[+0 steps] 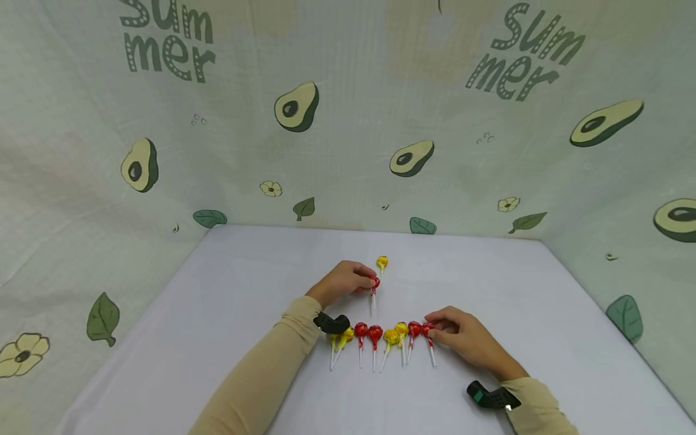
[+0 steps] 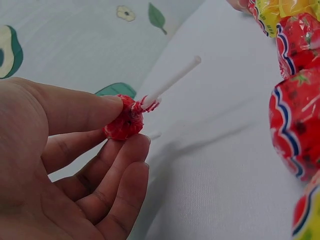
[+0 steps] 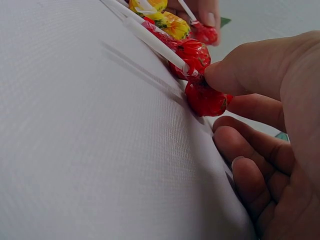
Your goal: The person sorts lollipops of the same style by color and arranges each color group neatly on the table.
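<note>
My left hand (image 1: pixel 345 281) pinches a red lollipop (image 2: pixel 124 117) by its wrapped head, and its white stick points away from the palm. Just behind it on the table lies a yellow lollipop (image 1: pixel 382 262). Nearer to me, several red and yellow lollipops form a row, heads away from me and sticks toward me. At the row's right end, my right hand (image 1: pixel 464 335) holds the head of a red lollipop (image 3: pixel 207 99) between thumb and forefinger. Another red lollipop (image 1: pixel 414 328) lies right beside it. My left wrist partly covers a yellow lollipop (image 1: pixel 333 339) at the left end.
A white cloth covers the table (image 1: pixel 244 260). Behind and at the sides hangs a pale curtain (image 1: pixel 348 199) printed with avocados, leaves and lettering. Each wrist wears a black band, such as the left one (image 1: pixel 331 323).
</note>
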The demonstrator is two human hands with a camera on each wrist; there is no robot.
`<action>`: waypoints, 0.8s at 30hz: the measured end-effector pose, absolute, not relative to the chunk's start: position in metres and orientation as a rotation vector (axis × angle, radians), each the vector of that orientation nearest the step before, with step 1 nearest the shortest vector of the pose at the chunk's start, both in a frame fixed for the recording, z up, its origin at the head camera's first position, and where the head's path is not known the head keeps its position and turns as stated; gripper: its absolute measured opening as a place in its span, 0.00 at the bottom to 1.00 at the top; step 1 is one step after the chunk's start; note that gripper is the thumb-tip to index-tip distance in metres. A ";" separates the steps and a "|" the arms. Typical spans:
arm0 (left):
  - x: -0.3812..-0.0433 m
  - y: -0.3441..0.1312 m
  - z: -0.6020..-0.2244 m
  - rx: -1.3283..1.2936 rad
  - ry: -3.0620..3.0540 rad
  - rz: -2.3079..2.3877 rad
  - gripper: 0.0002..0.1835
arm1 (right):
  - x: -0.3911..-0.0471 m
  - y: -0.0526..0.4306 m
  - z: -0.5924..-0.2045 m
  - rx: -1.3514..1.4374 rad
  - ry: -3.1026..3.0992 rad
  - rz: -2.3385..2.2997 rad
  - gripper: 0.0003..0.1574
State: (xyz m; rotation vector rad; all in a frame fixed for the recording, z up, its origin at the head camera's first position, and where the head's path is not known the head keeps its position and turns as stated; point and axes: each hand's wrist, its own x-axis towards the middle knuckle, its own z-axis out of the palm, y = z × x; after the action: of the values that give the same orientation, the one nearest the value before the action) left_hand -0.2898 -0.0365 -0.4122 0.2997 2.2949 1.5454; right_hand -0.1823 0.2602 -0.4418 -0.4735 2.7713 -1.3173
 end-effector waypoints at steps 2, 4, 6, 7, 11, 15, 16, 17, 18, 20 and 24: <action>-0.290 -0.035 -0.413 0.302 2.291 1.552 0.10 | -0.182 0.259 -0.442 -0.470 2.772 -1.315 0.19; -0.290 -0.032 -0.412 0.307 2.293 1.553 0.10 | -0.182 0.259 -0.443 -0.469 2.774 -1.317 0.19; -0.291 -0.030 -0.412 0.312 2.290 1.558 0.09 | -0.182 0.259 -0.442 -0.461 2.778 -1.319 0.19; -0.291 -0.029 -0.411 0.307 2.291 1.556 0.09 | -0.182 0.259 -0.442 -0.461 2.779 -1.317 0.19; -0.291 -0.026 -0.412 0.284 2.296 1.560 0.08 | -0.183 0.259 -0.443 -0.466 2.784 -1.317 0.18; -0.289 -0.024 -0.414 0.268 2.301 1.549 0.08 | -0.183 0.259 -0.444 -0.474 2.786 -1.311 0.17; -0.289 -0.024 -0.414 0.267 2.297 1.546 0.08 | -0.182 0.259 -0.443 -0.472 2.788 -1.308 0.17; -0.289 -0.023 -0.414 0.271 2.295 1.543 0.08 | -0.182 0.259 -0.443 -0.467 2.790 -1.305 0.17; -0.289 -0.022 -0.414 0.276 2.296 1.539 0.08 | -0.182 0.259 -0.443 -0.462 2.793 -1.300 0.17; -0.289 -0.022 -0.414 0.288 2.297 1.536 0.08 | -0.182 0.259 -0.442 -0.450 2.793 -1.295 0.17; -0.293 -0.020 -0.416 0.297 2.304 1.525 0.08 | -0.181 0.258 -0.442 -0.432 2.784 -1.295 0.18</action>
State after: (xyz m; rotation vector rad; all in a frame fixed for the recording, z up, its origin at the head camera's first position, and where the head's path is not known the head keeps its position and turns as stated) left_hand -0.2926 -0.0204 -0.4158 0.2969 2.3036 1.5247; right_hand -0.1813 0.2581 -0.4416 -0.4317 2.7836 -1.2952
